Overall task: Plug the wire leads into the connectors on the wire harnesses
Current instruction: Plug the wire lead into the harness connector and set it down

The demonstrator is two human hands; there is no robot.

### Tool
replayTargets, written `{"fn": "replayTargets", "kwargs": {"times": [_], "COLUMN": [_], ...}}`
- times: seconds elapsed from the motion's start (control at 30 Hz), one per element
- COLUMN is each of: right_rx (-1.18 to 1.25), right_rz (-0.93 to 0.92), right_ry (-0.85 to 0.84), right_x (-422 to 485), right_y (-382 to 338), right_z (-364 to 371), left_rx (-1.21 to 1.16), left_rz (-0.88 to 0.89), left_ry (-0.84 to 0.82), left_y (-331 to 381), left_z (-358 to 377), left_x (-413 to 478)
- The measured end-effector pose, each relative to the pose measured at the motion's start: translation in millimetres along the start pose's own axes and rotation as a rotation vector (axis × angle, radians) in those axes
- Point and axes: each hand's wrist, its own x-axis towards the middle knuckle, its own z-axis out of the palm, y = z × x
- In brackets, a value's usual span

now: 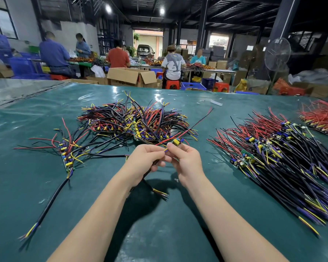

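Both hands meet above the green table (pixel 169 229). My left hand (pixel 147 159) grips a black cable whose tail (pixel 155 190) hangs below it and ends in yellow and red leads. Its fingertips pinch the blue and yellow leads (pixel 166 150) at the cable's top. My right hand (pixel 186 160) pinches a small circuit board with a yellow connector (pixel 176 142), right where those leads end. A red and black wire pair (pixel 199 122) runs from the board up to the right.
A tangled heap of harnesses (pixel 134 120) lies just beyond my hands. A smaller bunch with boards (pixel 67 150) lies to the left, a long ordered stack (pixel 276 157) to the right, and a red-wired pile (pixel 322 118) far right. People work at benches behind.
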Motion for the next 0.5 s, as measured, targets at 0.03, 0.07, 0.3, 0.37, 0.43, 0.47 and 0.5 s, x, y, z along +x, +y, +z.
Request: {"fn": "replayTargets", "kwargs": {"times": [0.03, 0.07, 0.3, 0.37, 0.43, 0.47, 0.5], "right_rx": [-0.049, -0.100, -0.270, -0.251, -0.167, -0.098, -0.025], "right_rz": [-0.038, -0.075, -0.186, -0.149, -0.090, -0.062, -0.040], "right_ry": [0.022, 0.042, 0.025, 0.008, -0.013, -0.025, -0.036], "right_x": [0.7, 0.9, 3.1, 2.5, 2.4, 2.7, 3.2], "right_y": [0.2, 0.1, -3.4, -2.0, -1.9, -3.2, -4.8], "right_z": [-1.0, -1.4, -8.1, -6.8, -4.6, -4.1, -3.6], "left_rx": [0.017, 0.070, 0.763, 0.729, 0.542, 0.395, 0.259], "left_rz": [-0.018, -0.023, 0.367, 0.384, 0.334, 0.278, 0.206], "left_ry": [0.000, 0.024, 0.044, 0.024, 0.040, 0.042, 0.036], "left_y": [-0.2, -0.5, 2.5, 3.5, 6.3, 7.8, 8.5], "left_z": [0.6, 1.1, 1.4, -3.8, -2.6, 0.0, 2.9], "left_x": [0.0, 0.0, -6.5, -5.2, -4.7, -3.9, -2.9]}}
